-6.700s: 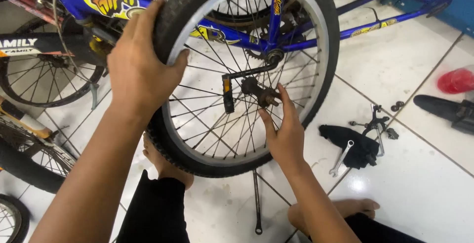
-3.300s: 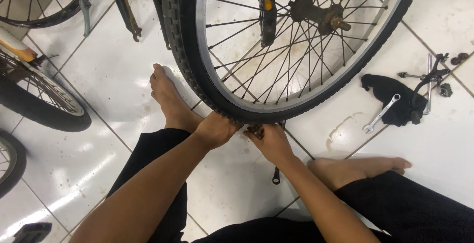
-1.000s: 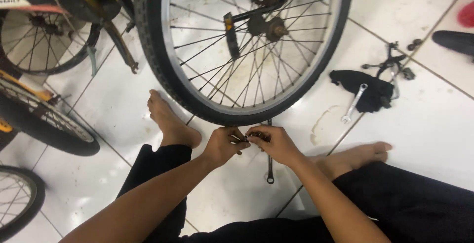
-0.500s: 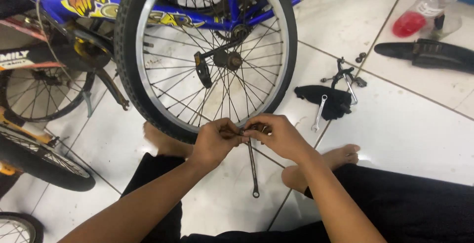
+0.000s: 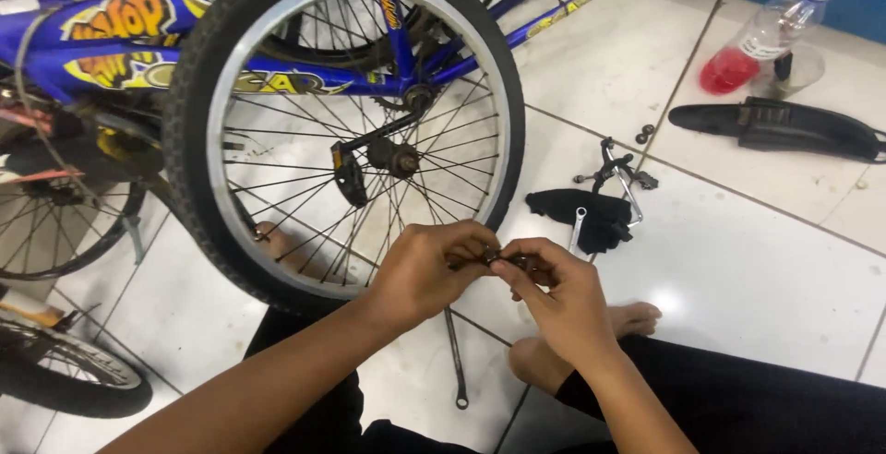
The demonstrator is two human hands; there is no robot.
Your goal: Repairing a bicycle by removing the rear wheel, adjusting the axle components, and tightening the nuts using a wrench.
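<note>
Both hands meet just in front of the wheel [image 5: 355, 131]: the left hand [image 5: 429, 269] and right hand [image 5: 554, 297] pinch a small dark metal part [image 5: 498, 256] between their fingertips, held close for fine fingerwork. A long spanner [image 5: 454, 352] lies on the floor below them. The wheel stands upright on a blue bike frame [image 5: 120, 43] bearing yellow and orange stickers. Right of the wheel lie a black cloth [image 5: 577, 209] with loose brake parts [image 5: 616, 173]. Farther right lie a black mudguard [image 5: 784, 126] and a clear bottle [image 5: 766, 39] of red liquid.
</note>
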